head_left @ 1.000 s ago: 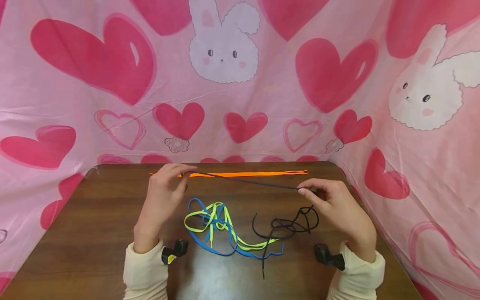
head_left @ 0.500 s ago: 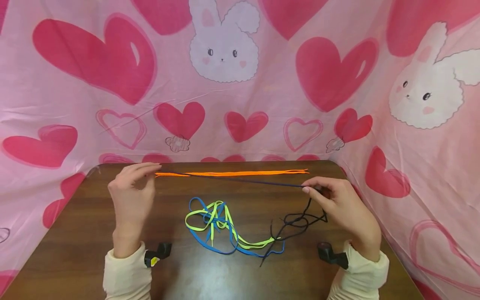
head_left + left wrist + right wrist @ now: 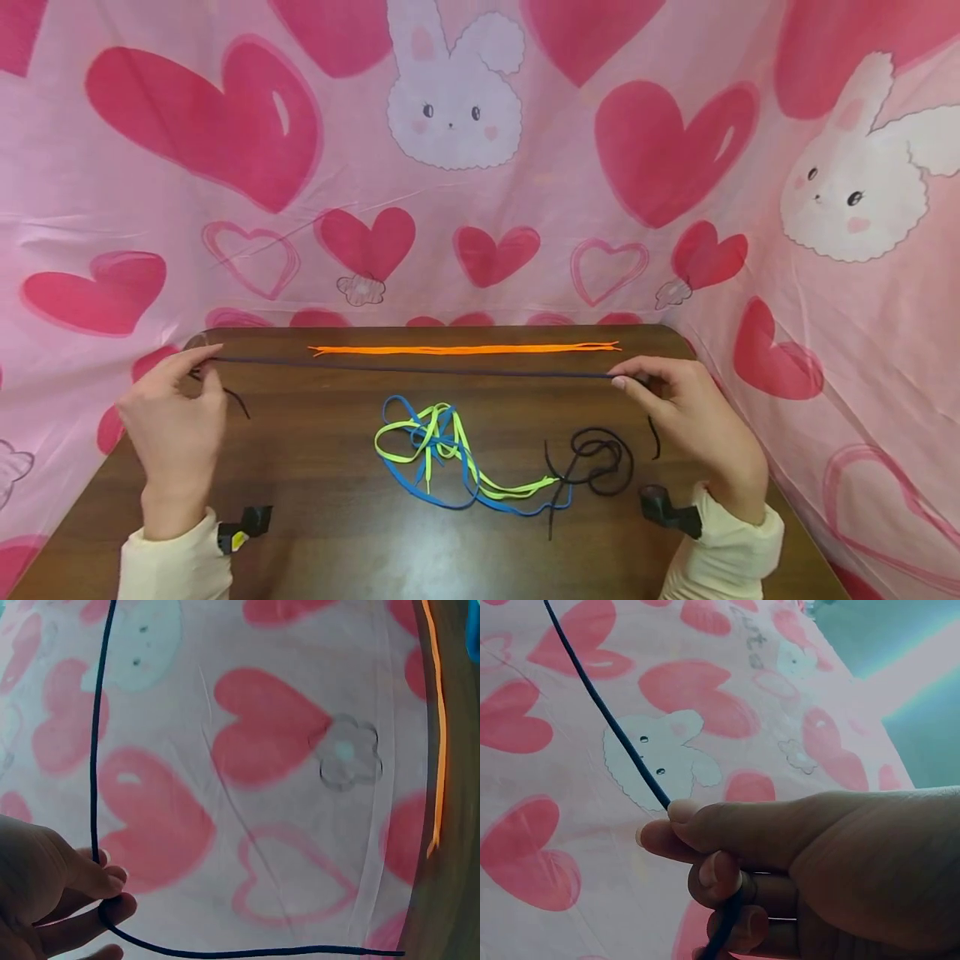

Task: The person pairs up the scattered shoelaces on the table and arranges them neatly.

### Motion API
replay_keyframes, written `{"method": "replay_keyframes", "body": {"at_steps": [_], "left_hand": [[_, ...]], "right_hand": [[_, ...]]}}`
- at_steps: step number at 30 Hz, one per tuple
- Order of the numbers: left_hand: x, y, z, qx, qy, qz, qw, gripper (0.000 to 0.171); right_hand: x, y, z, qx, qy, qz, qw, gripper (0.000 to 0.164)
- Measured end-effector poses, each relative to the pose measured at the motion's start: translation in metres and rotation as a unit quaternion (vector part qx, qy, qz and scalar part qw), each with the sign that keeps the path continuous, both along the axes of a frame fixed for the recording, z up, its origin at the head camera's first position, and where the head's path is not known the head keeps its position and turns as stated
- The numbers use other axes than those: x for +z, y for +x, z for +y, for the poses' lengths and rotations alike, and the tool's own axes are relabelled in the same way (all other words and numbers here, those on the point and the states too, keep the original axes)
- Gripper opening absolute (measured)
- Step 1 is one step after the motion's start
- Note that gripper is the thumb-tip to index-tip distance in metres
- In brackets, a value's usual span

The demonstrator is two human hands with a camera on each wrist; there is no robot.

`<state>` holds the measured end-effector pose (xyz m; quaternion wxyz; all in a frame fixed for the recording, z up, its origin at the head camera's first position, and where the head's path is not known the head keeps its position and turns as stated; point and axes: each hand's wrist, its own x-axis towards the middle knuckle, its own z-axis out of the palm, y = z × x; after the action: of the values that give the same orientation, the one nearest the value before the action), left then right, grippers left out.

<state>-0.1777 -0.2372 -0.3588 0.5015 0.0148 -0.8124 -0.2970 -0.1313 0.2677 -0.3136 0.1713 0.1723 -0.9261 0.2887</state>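
A thin black shoelace (image 3: 420, 369) is stretched nearly level between both hands above the table. My left hand (image 3: 176, 417) pinches it at the far left, and a short tail with its tip dangles below; in the left wrist view the lace (image 3: 95, 750) bends around the fingers. At the right, my right hand (image 3: 690, 408) pinches the lace between thumb and forefinger. The right wrist view has the lace (image 3: 604, 712) running on through the curled lower fingers, and a short tail hangs under that hand. A loose black shoelace coil (image 3: 600, 462) lies on the table near the right hand.
Blue (image 3: 431, 500) and yellow-green laces (image 3: 457, 437) lie tangled mid-table. Orange laces (image 3: 465, 350) are laid straight along the back of the brown wooden table (image 3: 337, 550). A pink heart-and-bunny cloth (image 3: 555, 183) hangs behind and on the right side.
My left hand has moved far to the left, drawing out a longer stretch of black lace. The right hand has shifted slightly right. The black lace below it has changed shape into a coil.
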Motion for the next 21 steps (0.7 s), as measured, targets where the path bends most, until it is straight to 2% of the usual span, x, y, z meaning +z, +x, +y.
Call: {"method": "replay_keyframes", "body": {"at_steps": [4, 10, 18, 21], "left_hand": [[-0.002, 0.002, -0.022, 0.013, -0.027, 0.001, 0.9996, 0.026], [-0.006, 0.003, -0.047, 0.002, -0.050, 0.003, 0.9987, 0.026], [-0.018, 0.005, -0.064, 0.034, -0.061, -0.012, 0.9975, 0.018], [-0.021, 0.004, -0.067, 0.033, -0.061, -0.021, 0.9974, 0.019]], "right_hand": [[-0.002, 0.000, 0.006, -0.009, -0.004, 0.006, 1.000, 0.012], [-0.004, -0.001, 0.018, -0.019, 0.008, -0.009, 1.000, 0.012], [-0.007, -0.003, 0.035, -0.031, 0.026, -0.017, 0.999, 0.012], [-0.007, -0.004, 0.040, -0.038, 0.034, -0.020, 0.998, 0.013]]}}
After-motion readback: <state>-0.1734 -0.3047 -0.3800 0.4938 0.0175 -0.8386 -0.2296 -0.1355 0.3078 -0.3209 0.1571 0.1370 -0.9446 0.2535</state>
